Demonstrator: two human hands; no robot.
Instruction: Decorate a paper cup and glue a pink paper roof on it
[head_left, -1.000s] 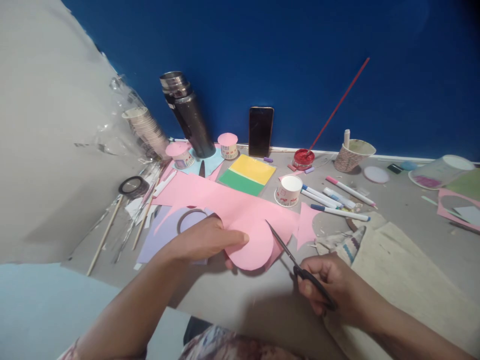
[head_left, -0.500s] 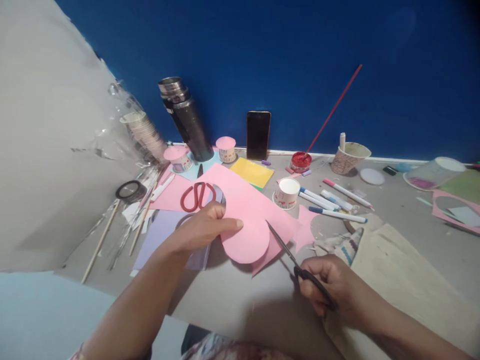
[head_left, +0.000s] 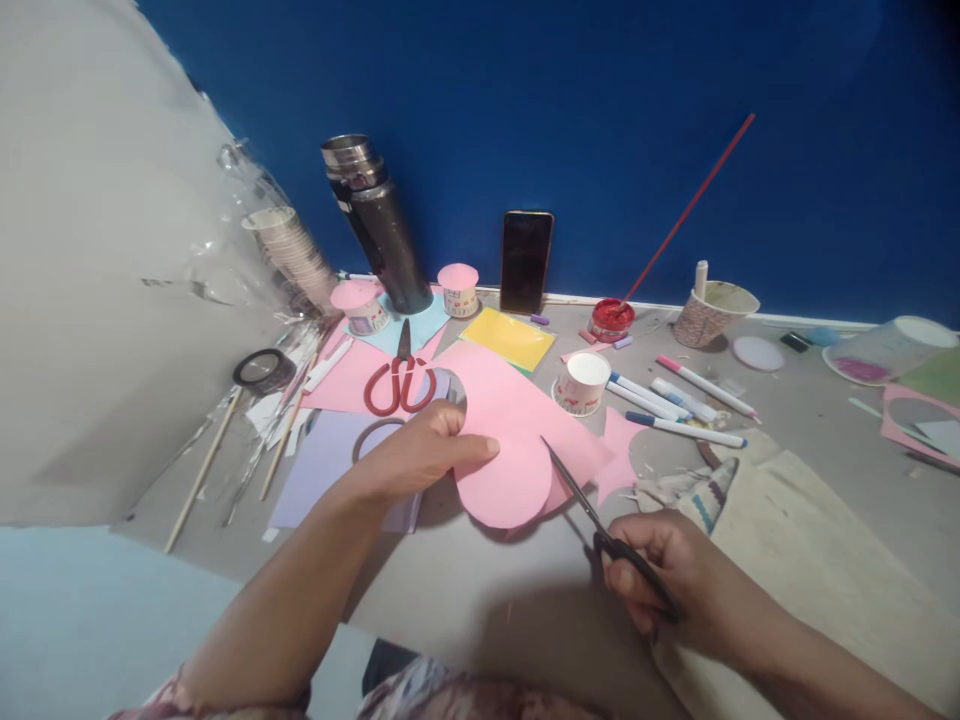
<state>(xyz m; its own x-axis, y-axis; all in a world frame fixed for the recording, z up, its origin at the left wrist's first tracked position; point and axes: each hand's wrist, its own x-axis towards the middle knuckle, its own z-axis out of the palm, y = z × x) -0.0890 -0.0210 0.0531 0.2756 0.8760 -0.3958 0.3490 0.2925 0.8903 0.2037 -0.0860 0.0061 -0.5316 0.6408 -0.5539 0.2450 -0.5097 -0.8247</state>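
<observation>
My left hand pinches a sheet of pink paper, thumb on top, just left of a rounded lobe cut into its near edge. My right hand is closed round the black handles of a pair of scissors. Their blades point up and left and meet the pink paper at the right side of the lobe. A lilac sheet with a round hole lies under my left hand.
Red-handled scissors lie behind the pink paper. Further back stand a dark flask, a phone, small paper cups, a red paint pot and several markers. A tape roll, wooden sticks and a cloth bag flank the work.
The pink paper has been turned and pulled toward me, which uncovered the red-handled scissors. The black scissors have cut further round the lobe. My left hand stays pinched on the sheet.
</observation>
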